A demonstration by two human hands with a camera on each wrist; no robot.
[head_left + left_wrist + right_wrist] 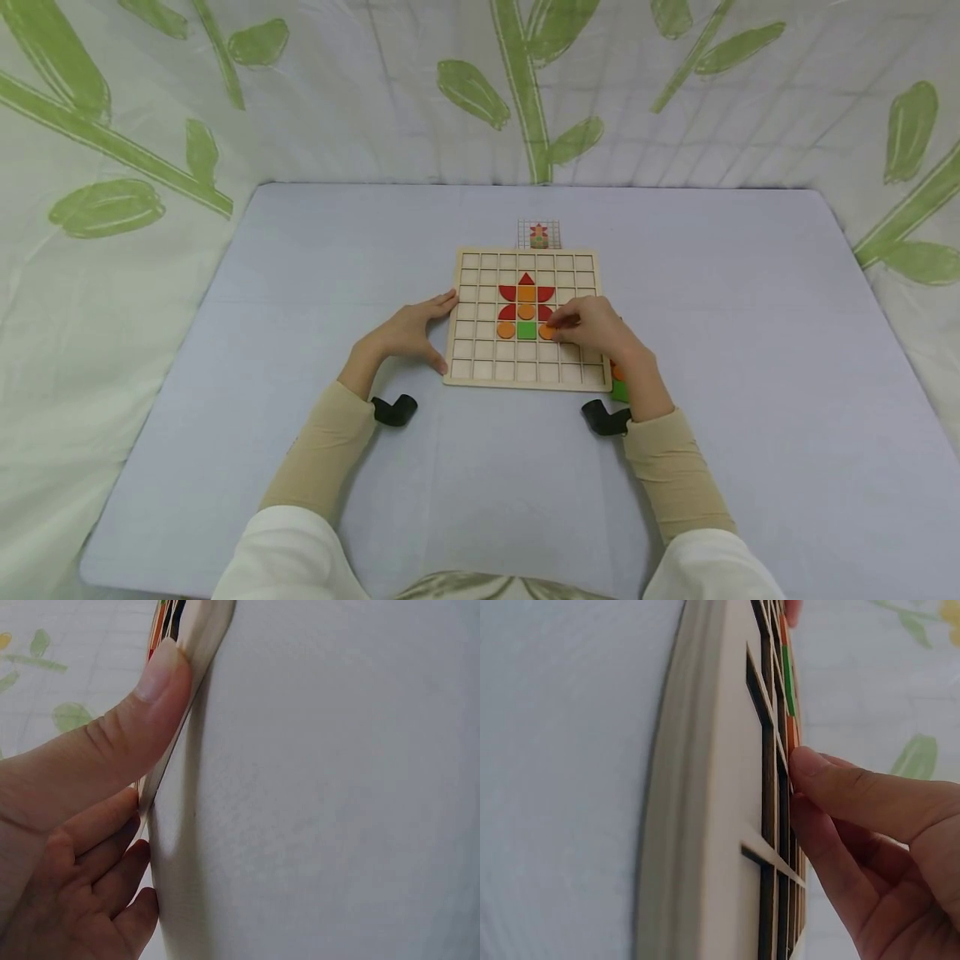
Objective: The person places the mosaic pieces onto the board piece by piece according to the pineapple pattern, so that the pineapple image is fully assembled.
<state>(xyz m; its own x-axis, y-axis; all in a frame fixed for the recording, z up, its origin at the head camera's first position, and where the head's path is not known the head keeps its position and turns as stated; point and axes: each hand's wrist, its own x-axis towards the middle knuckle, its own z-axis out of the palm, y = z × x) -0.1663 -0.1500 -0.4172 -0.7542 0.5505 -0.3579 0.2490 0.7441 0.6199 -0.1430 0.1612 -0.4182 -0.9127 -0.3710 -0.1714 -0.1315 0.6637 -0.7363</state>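
A wooden grid board [483, 371] lies on the table. Set in its middle are a red triangle [527, 279], an orange square [527, 293], curved red pieces [507, 293], orange discs [506, 331] and a green square [527, 331]. My right hand [592, 325] has thumb and fingertips on the orange disc [547, 332] right of the green square. In the right wrist view the thumb meets that disc's edge at the board surface. Resting against the board's left edge, my left hand [408, 333] has its thumb near the front corner and its fingers spread farther up.
A small card [538, 234] with a grid and a coloured pattern lies behind the board. Beside the board's right edge, partly under my right wrist, are a loose green piece [620, 392] and an orange one [618, 372]. Black wrist devices [395, 410] sit below both hands.
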